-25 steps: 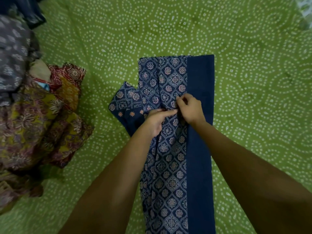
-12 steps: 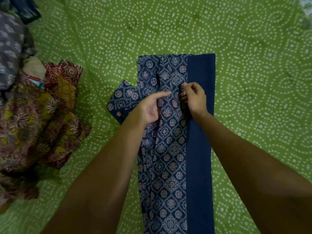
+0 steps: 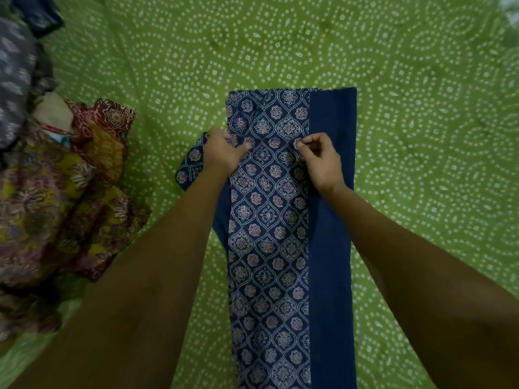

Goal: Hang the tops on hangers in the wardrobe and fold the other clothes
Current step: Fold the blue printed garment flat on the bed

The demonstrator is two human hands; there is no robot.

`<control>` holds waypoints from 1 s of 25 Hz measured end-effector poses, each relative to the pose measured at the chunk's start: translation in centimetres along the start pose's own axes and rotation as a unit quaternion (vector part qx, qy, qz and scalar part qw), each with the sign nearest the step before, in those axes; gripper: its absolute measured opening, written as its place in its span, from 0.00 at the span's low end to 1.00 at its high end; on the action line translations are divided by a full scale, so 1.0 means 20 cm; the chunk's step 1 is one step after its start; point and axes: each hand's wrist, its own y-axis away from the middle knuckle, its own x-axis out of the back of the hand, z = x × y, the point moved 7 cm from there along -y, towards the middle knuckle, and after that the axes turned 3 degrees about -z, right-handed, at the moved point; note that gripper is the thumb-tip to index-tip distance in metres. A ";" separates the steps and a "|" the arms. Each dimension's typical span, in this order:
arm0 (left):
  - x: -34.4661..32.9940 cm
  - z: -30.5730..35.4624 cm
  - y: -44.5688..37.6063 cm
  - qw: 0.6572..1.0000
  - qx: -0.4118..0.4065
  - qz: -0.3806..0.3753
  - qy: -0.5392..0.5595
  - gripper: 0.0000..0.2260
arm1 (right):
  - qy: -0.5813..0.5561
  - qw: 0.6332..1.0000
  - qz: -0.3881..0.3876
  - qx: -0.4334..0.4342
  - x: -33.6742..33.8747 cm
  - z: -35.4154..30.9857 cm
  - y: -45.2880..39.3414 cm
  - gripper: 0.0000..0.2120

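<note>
Green bedsheet [image 3: 421, 136] dotted with white ring patterns covers the whole surface under the work. Nearest the camera, two bare forearms reach forward over a long navy printed garment [image 3: 266, 248], folded lengthwise into a narrow strip that runs from the bottom edge up to mid-frame; its plain navy underside shows as a band along the right. The right hand [image 3: 320, 161] sits on the boundary between print and plain band, its fingers [image 3: 302, 143] curled, thumb and forefinger pinching a small bit of the printed cloth. The left hand [image 3: 222, 153] lies on the garment's left edge, where a folded-in sleeve [image 3: 191, 167] sticks out sideways; its fingers seem to curl over the fabric there, though whether they truly grip or only press is hard to make out. Off to the left lies a heap of floral clothes [image 3: 56, 197] in yellow, maroon and red, and beyond it, in the far corner, a grey printed cloth [image 3: 14, 80], blurred.
</note>
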 end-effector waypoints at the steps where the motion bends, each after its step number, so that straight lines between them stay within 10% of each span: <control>1: -0.01 -0.02 -0.01 0.999 0.045 -0.002 0.028 0.24 | 0.029 1.000 0.005 0.011 0.01 -0.01 -0.01 0.05; 5: -0.10 0.03 -0.02 0.976 0.134 -0.112 0.131 0.33 | 0.203 0.967 0.135 0.068 0.13 -0.11 -0.08 0.09; 8: -0.13 0.15 -0.01 0.946 0.157 -0.156 0.239 0.35 | 0.293 0.922 0.246 -0.065 0.29 -0.12 -0.20 0.23; 13: -0.06 0.24 -0.10 0.884 0.071 -0.123 0.446 0.31 | 0.183 0.958 0.195 -0.107 0.37 -0.12 -0.40 0.26; 18: 0.10 0.27 -0.18 0.982 -0.105 0.155 -0.010 0.22 | 0.260 0.927 0.270 0.009 0.45 -0.21 -0.40 0.15; 21: -0.14 0.29 0.09 0.905 -0.264 0.181 -0.281 0.13 | 0.332 0.880 0.220 0.260 0.17 -0.25 -0.16 0.12; 25: -0.56 -0.05 0.35 0.779 -0.360 -0.107 -0.502 0.28 | 0.533 0.767 -0.103 0.344 -0.12 0.15 0.04 0.26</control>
